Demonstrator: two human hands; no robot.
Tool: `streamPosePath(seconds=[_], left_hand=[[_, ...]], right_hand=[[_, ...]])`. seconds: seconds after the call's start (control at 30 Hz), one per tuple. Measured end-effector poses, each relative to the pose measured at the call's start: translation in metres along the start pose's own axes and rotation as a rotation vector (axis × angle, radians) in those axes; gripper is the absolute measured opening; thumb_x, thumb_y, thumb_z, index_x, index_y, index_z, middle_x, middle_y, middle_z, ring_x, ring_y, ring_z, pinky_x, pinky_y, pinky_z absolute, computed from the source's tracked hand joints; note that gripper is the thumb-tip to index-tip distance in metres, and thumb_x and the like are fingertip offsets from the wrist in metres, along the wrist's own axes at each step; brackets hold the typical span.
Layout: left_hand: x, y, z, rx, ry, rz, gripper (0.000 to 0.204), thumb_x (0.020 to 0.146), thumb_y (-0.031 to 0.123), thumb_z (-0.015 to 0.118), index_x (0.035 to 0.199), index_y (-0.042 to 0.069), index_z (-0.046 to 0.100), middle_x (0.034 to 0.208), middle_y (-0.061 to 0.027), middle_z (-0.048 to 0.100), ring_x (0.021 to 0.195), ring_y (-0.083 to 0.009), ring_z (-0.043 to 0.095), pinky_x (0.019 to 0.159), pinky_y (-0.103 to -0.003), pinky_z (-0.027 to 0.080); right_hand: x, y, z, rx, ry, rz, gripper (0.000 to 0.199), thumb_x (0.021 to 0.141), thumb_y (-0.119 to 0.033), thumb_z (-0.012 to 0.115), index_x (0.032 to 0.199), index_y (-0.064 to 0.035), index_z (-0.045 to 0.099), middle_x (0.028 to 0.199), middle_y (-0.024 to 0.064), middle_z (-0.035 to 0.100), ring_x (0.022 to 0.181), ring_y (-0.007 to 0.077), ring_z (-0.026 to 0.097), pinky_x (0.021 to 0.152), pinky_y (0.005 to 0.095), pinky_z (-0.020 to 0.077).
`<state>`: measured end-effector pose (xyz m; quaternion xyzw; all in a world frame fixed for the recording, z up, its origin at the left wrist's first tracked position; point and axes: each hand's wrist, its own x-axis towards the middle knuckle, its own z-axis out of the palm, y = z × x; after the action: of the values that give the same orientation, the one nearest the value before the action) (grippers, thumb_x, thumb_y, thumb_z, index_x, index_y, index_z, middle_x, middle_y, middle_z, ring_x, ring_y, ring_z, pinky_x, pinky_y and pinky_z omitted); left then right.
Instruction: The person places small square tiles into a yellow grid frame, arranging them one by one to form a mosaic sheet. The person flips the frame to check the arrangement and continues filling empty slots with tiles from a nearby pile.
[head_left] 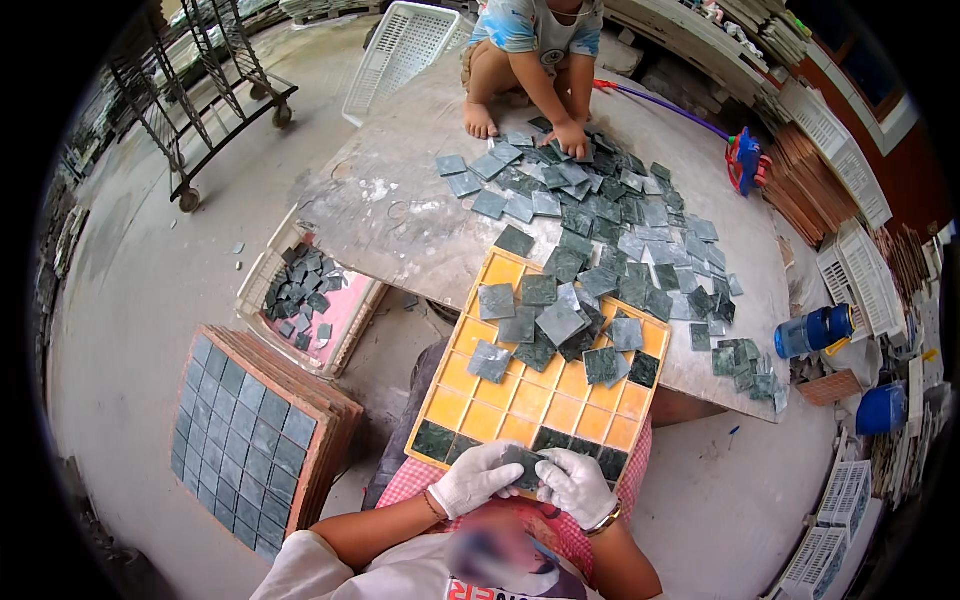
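Two gloved hands meet at the near edge of the yellow grid tray (pixel 500 405), both closed on one dark green tile (pixel 524 462). The left hand (pixel 474 479) pinches the tile's left side with curled fingers; the right hand (pixel 574 484) grips its right side, thumb on top. The tile sits over the tray's front row, where a few cells already hold tiles and the rest of the row shows bare yellow.

Step in hand, as judged: seating a tile into a front-row cell. The next move calls for squaring the tile to the cell walls and pressing it flat, then drawing another from the loose tiles (pixel 560 325) heaped on the tray's far half.

Both forearms enter from the lower edge, elbows out, wrists bent inward toward each other. A second person's hand (pixel 572 138) rests among scattered tiles on the board (pixel 400 215) beyond.
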<state>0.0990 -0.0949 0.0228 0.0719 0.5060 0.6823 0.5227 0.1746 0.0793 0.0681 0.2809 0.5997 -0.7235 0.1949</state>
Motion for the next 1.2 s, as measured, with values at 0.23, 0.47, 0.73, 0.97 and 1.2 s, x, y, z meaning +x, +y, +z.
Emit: streamPosePath(seconds=[0.23, 0.47, 0.73, 0.97, 1.2], left_hand=[[-0.023, 0.088, -0.146, -0.719, 0.640, 0.663, 0.022, 0.096, 0.026, 0.051, 0.105, 0.006, 0.054, 0.099, -0.0060, 0.062, 0.075, -0.0103, 0.059, 0.060, -0.021, 0.051], [-0.024, 0.112, -0.153, -0.582, 0.689, 0.637, 0.031, 0.096, 0.030, 0.049, 0.118, 0.008, 0.051, 0.102, -0.0035, 0.060, 0.079, -0.0119, 0.058, 0.071, -0.024, 0.050], [-0.004, 0.059, -0.112, -0.618, 0.608, 0.437, 0.023, 0.094, 0.023, 0.053, 0.113, 0.008, 0.053, 0.093, -0.0020, 0.060, 0.075, -0.0108, 0.058, 0.066, -0.023, 0.050], [-0.016, 0.057, -0.121, -0.542, 0.667, 0.474, 0.023, 0.095, 0.021, 0.050, 0.115, 0.008, 0.050, 0.092, -0.0018, 0.060, 0.075, -0.0101, 0.058, 0.066, -0.022, 0.049], [0.002, 0.057, -0.107, -0.481, 0.652, 0.406, 0.024, 0.095, 0.027, 0.051, 0.112, 0.011, 0.053, 0.092, 0.0017, 0.058, 0.078, -0.0083, 0.054, 0.070, -0.021, 0.046]], right_hand=[[0.010, -0.012, -0.030, -0.121, 0.184, -0.148, 0.028, 0.086, -0.011, 0.058, 0.112, 0.0001, 0.058, 0.082, 0.0071, 0.063, 0.063, 0.0109, 0.058, 0.053, 0.0245, 0.0472], [0.085, -0.070, -0.032, -1.100, 0.797, -0.988, 0.041, 0.077, -0.026, 0.072, 0.110, -0.0046, 0.058, 0.104, 0.0110, 0.059, 0.083, 0.0247, 0.064, 0.071, 0.0348, 0.0525], [0.102, -0.096, -0.022, -1.351, 0.672, -0.466, 0.059, 0.069, -0.034, 0.076, 0.116, -0.0067, 0.052, 0.105, 0.0125, 0.054, 0.092, 0.0286, 0.061, 0.076, 0.0378, 0.0523], [0.023, -0.010, -0.023, -1.153, 0.375, -0.692, 0.057, 0.066, -0.024, 0.076, 0.116, -0.0059, 0.055, 0.112, 0.0131, 0.053, 0.102, 0.0299, 0.056, 0.086, 0.0387, 0.0482], [-0.013, 0.062, -0.007, -1.002, 0.347, -0.538, 0.061, 0.066, -0.015, 0.078, 0.120, -0.0030, 0.053, 0.115, 0.0146, 0.050, 0.106, 0.0310, 0.054, 0.088, 0.0394, 0.0471]])
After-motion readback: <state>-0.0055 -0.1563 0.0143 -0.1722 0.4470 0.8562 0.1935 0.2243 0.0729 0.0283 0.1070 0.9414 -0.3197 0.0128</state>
